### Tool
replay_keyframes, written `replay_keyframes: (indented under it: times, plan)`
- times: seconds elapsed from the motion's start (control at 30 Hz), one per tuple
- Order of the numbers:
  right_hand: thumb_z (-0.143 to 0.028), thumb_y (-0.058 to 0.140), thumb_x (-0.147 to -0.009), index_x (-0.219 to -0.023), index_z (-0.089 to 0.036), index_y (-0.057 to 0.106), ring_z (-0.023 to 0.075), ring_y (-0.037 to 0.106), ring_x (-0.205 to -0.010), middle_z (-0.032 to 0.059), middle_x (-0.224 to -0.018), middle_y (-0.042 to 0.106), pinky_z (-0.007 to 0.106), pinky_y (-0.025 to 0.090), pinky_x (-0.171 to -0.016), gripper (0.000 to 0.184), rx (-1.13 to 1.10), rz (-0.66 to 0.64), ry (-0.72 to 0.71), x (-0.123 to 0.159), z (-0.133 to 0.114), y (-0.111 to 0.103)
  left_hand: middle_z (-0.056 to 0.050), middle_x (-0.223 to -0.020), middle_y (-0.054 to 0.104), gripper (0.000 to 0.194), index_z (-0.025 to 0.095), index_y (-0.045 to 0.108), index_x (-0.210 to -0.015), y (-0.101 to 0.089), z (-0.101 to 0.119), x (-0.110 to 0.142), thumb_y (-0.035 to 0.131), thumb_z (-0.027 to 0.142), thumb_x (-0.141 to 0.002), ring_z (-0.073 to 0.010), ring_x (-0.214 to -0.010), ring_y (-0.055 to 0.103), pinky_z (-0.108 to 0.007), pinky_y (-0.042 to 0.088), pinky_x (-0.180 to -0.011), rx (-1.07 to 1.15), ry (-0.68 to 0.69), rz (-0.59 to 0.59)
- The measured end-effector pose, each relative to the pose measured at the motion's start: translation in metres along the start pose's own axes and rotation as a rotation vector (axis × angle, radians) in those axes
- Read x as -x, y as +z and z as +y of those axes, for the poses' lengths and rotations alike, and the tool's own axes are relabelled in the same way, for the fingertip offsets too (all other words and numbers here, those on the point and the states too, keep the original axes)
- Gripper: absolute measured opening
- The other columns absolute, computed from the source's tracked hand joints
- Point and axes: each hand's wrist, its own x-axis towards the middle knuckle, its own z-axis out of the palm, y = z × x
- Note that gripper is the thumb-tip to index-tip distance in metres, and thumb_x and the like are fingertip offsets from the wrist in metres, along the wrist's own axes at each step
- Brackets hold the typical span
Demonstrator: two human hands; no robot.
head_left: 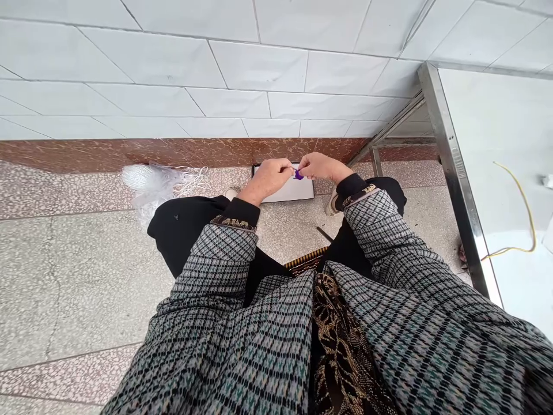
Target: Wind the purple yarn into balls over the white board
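Fingers (290, 169) of L hand (268, 180) & R hand (322, 166) pinched purple item (298, 174) above white board (289, 191), white cord (190, 183) w/ clear plastic (149, 193) nearby, steel counter (453, 178) to R.

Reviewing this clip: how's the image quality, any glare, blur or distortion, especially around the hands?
Head view: light is soft and even, without harsh shadows; wide-angle distortion bends the wall tiles and enlarges the plaid sleeve; glare runs along the steel table frame; the left hand and right hand appear small, leaving the purple piece hard to make out.
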Motion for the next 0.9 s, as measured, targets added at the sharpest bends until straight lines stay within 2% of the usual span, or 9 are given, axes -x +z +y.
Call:
replay_keyframes:
  times: [0.07, 0.13, 0.23, 0.3, 0.47, 0.6, 0.73, 0.83, 0.9]
  plan:
    - [0.013, 0.071, -0.091, -0.066, -0.016, 0.063, 0.0081, 0.049, -0.049, -0.0047, -0.048, 0.055, 0.017, 0.04, -0.048, 0.039, -0.158, 0.133, -0.027, -0.004, 0.001, 0.001, -0.001, -0.068, 0.063, 0.017, 0.022, 0.068, -0.078, 0.003, 0.002, 0.002, 0.059, 0.028, -0.091, -0.0213, -0.073, 0.061, -0.035, 0.049, -0.078, 0.023, 0.016, -0.055]
    - [0.007, 0.07, -0.097, -0.07, -0.017, 0.062, 0.0069, 0.048, -0.048, -0.0057, -0.051, 0.055, 0.016, 0.041, -0.048, 0.037, -0.42, 0.206, -0.057, -0.006, 0.002, -0.001, 0.0, -0.067, 0.063, 0.017, 0.023, 0.067, -0.077, 0.006, 0.002, 0.002, 0.059, 0.027, -0.091, -0.0207, -0.07, 0.059, -0.035, 0.047, -0.076, 0.033, 0.023, -0.095]
    - [-0.001, 0.075, -0.1, -0.077, -0.017, 0.06, 0.0056, 0.05, -0.05, -0.0066, -0.058, 0.057, 0.014, 0.046, -0.053, 0.031, -0.726, 0.123, -0.111, -0.004, 0.004, -0.007, 0.0, -0.067, 0.063, 0.019, 0.023, 0.064, -0.073, 0.009, 0.0, 0.001, 0.061, 0.028, -0.091, -0.0199, -0.068, 0.056, -0.034, 0.042, -0.072, 0.037, 0.032, -0.12]
    - [-0.004, 0.078, -0.098, -0.079, -0.017, 0.06, 0.0056, 0.051, -0.052, -0.007, -0.059, 0.058, 0.014, 0.047, -0.054, 0.03, -0.781, 0.023, -0.145, 0.0, 0.006, -0.01, -0.001, -0.066, 0.062, 0.018, 0.024, 0.064, -0.073, 0.009, -0.003, -0.001, 0.061, 0.028, -0.09, -0.0201, -0.067, 0.054, -0.034, 0.04, -0.07, 0.027, 0.029, -0.107]
    - [-0.002, 0.081, -0.093, -0.08, -0.016, 0.068, 0.0074, 0.053, -0.051, -0.0041, -0.058, 0.062, 0.015, 0.047, -0.053, 0.022, -0.55, -0.176, -0.138, 0.004, 0.01, -0.012, -0.004, -0.074, 0.066, 0.016, 0.023, 0.063, -0.074, 0.001, -0.007, -0.004, 0.06, 0.029, -0.089, -0.0219, -0.073, 0.056, -0.036, 0.04, -0.074, -0.05, -0.02, 0.051]
    - [0.009, 0.083, -0.084, -0.07, -0.013, 0.073, 0.0073, 0.051, -0.05, -0.0023, -0.054, 0.062, 0.016, 0.042, -0.049, 0.028, -0.189, -0.204, -0.112, 0.0, 0.012, -0.009, -0.005, -0.076, 0.069, 0.018, 0.023, 0.063, -0.074, -0.003, -0.004, -0.003, 0.058, 0.03, -0.09, -0.0227, -0.078, 0.059, -0.036, 0.045, -0.08, -0.035, -0.001, 0.095]
    - [0.014, 0.078, -0.082, -0.062, -0.015, 0.07, 0.0089, 0.051, -0.048, -0.0024, -0.049, 0.058, 0.019, 0.042, -0.049, 0.036, -0.026, -0.067, -0.081, -0.007, 0.009, -0.002, -0.004, -0.072, 0.066, 0.018, 0.023, 0.063, -0.074, 0.0, 0.001, 0.001, 0.058, 0.029, -0.089, -0.0213, -0.074, 0.058, -0.034, 0.045, -0.077, 0.003, 0.04, 0.037]
    - [0.014, 0.075, -0.083, -0.062, -0.017, 0.064, 0.0091, 0.05, -0.049, -0.0037, -0.048, 0.056, 0.018, 0.039, -0.048, 0.039, -0.126, 0.113, -0.084, -0.009, 0.007, 0.001, -0.002, -0.071, 0.064, 0.017, 0.023, 0.063, -0.075, 0.006, 0.002, 0.002, 0.058, 0.029, -0.09, -0.0207, -0.072, 0.057, -0.034, 0.045, -0.075, 0.031, 0.053, -0.002]
    - [0.01, 0.074, -0.088, -0.066, -0.018, 0.061, 0.0084, 0.048, -0.049, -0.0049, -0.049, 0.054, 0.017, 0.039, -0.048, 0.038, -0.287, 0.207, -0.079, -0.009, 0.006, 0.002, -0.002, -0.071, 0.063, 0.017, 0.024, 0.062, -0.076, 0.01, 0.003, 0.002, 0.058, 0.031, -0.091, -0.0205, -0.071, 0.057, -0.034, 0.045, -0.073, 0.048, 0.057, -0.027]
